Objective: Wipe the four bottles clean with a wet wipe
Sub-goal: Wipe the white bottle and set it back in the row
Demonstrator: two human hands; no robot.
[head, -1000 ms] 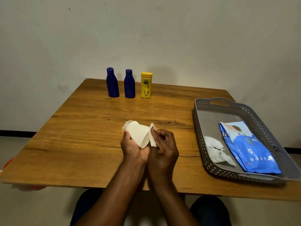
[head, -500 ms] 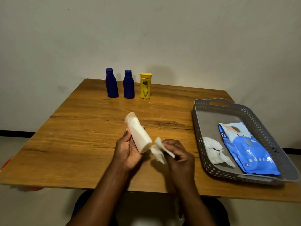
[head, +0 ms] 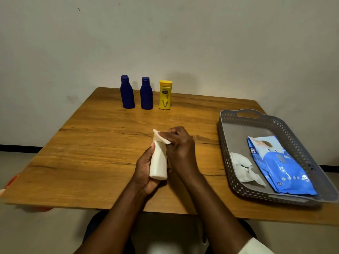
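My left hand [head: 144, 171] grips a cream-white bottle [head: 158, 165] by its body, cap end pointing away from me, above the table's near middle. My right hand [head: 180, 145] presses a white wet wipe [head: 161, 138] over the bottle's cap and neck. At the table's far edge stand two dark blue bottles [head: 127, 92] [head: 146, 93] and a yellow bottle [head: 165, 94], all upright in a row.
A grey perforated tray [head: 227, 136] sits at the table's right side. It holds a blue pack of wet wipes [head: 278, 167] and a crumpled used wipe [head: 242, 167]. The wooden table [head: 91, 147] ends just before my knees.
My right hand drew the wipe off the bottle toward me, then carried it forward onto the cap end. My left hand turned the bottle more upright.
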